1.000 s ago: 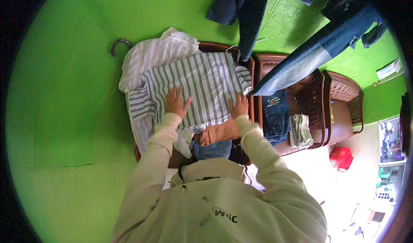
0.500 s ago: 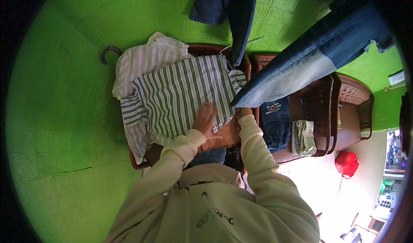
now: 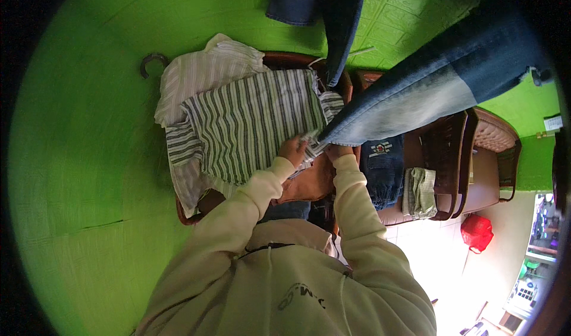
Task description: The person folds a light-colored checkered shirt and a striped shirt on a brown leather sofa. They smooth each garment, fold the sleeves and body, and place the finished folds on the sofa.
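Observation:
A black-and-white striped shirt (image 3: pixel 250 122) lies spread over the seat of a brown chair, on top of a paler striped garment (image 3: pixel 196 77). At its near right edge, my left hand (image 3: pixel 292 150) has its fingers closed on a gathered bit of the cloth. Beside it, my right hand (image 3: pixel 339 151) is at the same corner of the shirt, next to the hem of a hanging jeans leg (image 3: pixel 410 104). That leg covers most of its fingers, so their grip does not show. Brown seat (image 3: pixel 310 181) shows just below the hands.
More dark jeans (image 3: pixel 297 2) hang at the top. Folded jeans (image 3: pixel 382 169) and a folded pale striped garment (image 3: pixel 420 193) lie on the seat to the right. Further right are another brown chair (image 3: pixel 485 175) and a red bag (image 3: pixel 477 233). A green wall (image 3: pixel 77 175) closes the left side.
My left hand has moved right and slightly up to the shirt's corner and closed on the cloth there, lifting it a little. My right hand stays nearly in place.

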Demonstrator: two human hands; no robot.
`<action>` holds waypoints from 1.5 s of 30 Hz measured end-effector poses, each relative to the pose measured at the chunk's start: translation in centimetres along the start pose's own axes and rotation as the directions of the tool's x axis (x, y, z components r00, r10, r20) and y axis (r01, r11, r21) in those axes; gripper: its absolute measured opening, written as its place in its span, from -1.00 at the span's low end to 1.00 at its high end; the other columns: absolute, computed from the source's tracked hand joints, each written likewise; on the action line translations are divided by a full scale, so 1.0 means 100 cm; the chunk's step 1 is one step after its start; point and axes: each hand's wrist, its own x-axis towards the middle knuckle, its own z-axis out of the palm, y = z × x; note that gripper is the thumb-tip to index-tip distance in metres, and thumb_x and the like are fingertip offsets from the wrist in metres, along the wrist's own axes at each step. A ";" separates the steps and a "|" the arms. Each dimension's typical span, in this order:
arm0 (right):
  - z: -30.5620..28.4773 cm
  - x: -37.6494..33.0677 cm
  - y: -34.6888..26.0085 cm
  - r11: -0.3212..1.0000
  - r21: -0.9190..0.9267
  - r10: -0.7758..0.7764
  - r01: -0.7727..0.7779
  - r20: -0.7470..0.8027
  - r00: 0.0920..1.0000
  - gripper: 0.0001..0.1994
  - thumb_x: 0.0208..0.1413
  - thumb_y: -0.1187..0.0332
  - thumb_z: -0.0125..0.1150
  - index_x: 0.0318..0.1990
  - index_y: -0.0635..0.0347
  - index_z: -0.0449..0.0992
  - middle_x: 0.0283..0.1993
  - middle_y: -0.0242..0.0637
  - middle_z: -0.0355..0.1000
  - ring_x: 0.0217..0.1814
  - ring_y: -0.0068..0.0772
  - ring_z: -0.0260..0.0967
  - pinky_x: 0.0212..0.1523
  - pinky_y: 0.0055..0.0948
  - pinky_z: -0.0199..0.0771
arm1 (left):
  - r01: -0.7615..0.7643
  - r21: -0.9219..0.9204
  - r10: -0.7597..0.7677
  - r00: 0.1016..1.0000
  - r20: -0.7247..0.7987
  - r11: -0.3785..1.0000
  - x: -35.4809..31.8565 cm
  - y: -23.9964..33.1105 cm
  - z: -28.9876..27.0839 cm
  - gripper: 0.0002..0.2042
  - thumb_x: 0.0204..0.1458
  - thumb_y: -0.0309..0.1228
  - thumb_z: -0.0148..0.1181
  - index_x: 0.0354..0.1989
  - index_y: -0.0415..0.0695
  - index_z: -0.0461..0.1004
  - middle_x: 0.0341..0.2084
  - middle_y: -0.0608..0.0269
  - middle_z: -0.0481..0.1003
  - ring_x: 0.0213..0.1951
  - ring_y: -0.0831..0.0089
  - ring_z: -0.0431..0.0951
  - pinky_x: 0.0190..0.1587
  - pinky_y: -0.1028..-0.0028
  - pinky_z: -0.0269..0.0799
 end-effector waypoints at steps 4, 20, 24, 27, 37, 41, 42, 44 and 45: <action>0.012 0.014 0.005 0.991 -0.120 -0.052 0.059 0.065 0.997 -0.53 0.13 0.20 -0.21 0.20 0.11 0.16 0.29 -0.19 0.05 0.35 -0.13 -0.13 0.33 -0.13 -0.23 | 0.208 -0.878 -0.332 0.941 0.060 0.431 0.011 -0.006 -0.056 -0.54 0.01 -0.08 0.08 -0.04 -0.18 0.37 -0.16 0.06 0.47 -0.23 0.24 0.49 -0.17 0.34 0.40; -0.135 0.016 -0.092 0.908 0.338 -0.040 0.246 -0.517 0.855 -0.59 -0.22 0.47 0.08 -0.08 0.20 0.40 0.33 0.01 -0.08 0.33 0.04 -0.08 0.22 0.02 -0.01 | 0.099 -0.914 -0.375 0.925 -0.061 0.394 0.031 -0.017 -0.180 -0.45 0.01 -0.10 0.09 0.10 -0.21 0.28 0.02 0.11 0.35 -0.03 0.24 0.39 0.03 0.33 0.28; -0.144 0.019 -0.102 0.892 0.420 -0.046 0.165 -0.279 0.959 -0.46 -0.26 0.42 0.12 0.04 0.14 0.32 0.37 -0.03 -0.24 0.40 0.04 -0.28 0.30 0.02 -0.18 | 0.030 -0.825 -0.283 0.946 -0.160 0.565 0.031 -0.003 -0.191 -0.36 0.01 -0.03 0.06 0.18 -0.22 0.18 0.13 0.11 0.24 0.11 0.28 0.26 0.16 0.38 0.09; -0.144 0.022 -0.102 0.833 0.479 -0.081 0.277 -0.390 0.917 -0.45 -0.25 0.42 0.12 0.05 0.14 0.29 0.37 -0.03 -0.23 0.40 0.05 -0.28 0.29 0.04 -0.15 | -0.029 -0.750 -0.208 0.953 -0.220 0.660 0.028 0.006 -0.199 -0.32 0.01 0.01 0.03 0.20 -0.22 0.14 0.15 0.10 0.21 0.16 0.29 0.19 0.20 0.40 0.00; -0.127 0.075 -0.104 0.793 0.563 0.039 0.233 -0.429 0.903 -0.73 -0.04 0.27 0.09 -0.18 0.16 0.37 -0.06 -0.10 0.26 0.00 0.01 0.21 0.20 -0.07 0.05 | -0.149 -0.277 0.033 0.923 -0.383 0.949 0.007 0.046 -0.210 -0.39 0.13 0.06 -0.21 0.13 -0.26 0.23 0.10 -0.06 0.26 0.16 0.11 0.19 0.19 0.37 0.03; -0.137 0.087 -0.099 0.835 0.501 0.017 0.227 -0.437 0.899 -0.67 -0.20 0.34 0.15 -0.21 0.25 0.36 0.02 -0.05 0.20 0.10 0.04 0.11 0.14 -0.09 0.11 | -0.335 -0.242 0.230 0.898 -0.375 0.911 -0.011 0.067 -0.203 -0.43 0.14 0.00 -0.16 0.16 -0.21 0.21 0.10 -0.02 0.27 0.15 0.20 0.22 0.18 0.43 0.04; -0.140 0.088 -0.099 0.868 0.418 -0.025 0.268 -0.501 0.865 -0.66 -0.22 0.34 0.16 -0.21 0.26 0.37 0.04 -0.05 0.19 0.13 0.04 0.09 0.16 -0.09 0.11 | -0.340 -0.221 0.241 0.894 -0.377 0.914 -0.016 0.073 -0.201 -0.44 0.14 -0.01 -0.15 0.16 -0.21 0.21 0.10 -0.01 0.27 0.15 0.22 0.23 0.17 0.44 0.05; -0.146 0.090 -0.100 0.901 0.322 -0.069 0.291 -0.555 0.829 -0.60 -0.25 0.32 0.15 -0.19 0.31 0.38 0.12 -0.05 0.17 0.22 0.07 0.04 0.24 -0.11 0.00 | -0.280 -0.323 0.177 0.932 -0.315 0.904 -0.023 0.083 -0.197 -0.46 0.16 -0.02 -0.19 0.17 -0.17 0.20 0.09 0.00 0.29 0.13 0.25 0.26 0.16 0.44 0.08; -0.148 0.092 -0.102 0.858 0.430 -0.049 0.279 -0.473 0.880 -0.58 -0.25 0.30 0.15 -0.17 0.32 0.38 0.14 -0.04 0.16 0.22 0.07 0.03 0.27 -0.11 -0.06 | -0.236 -0.297 0.144 0.943 -0.300 0.925 -0.027 0.087 -0.195 -0.49 0.17 -0.05 -0.20 0.18 -0.15 0.20 0.09 -0.01 0.29 0.12 0.24 0.26 0.15 0.44 0.10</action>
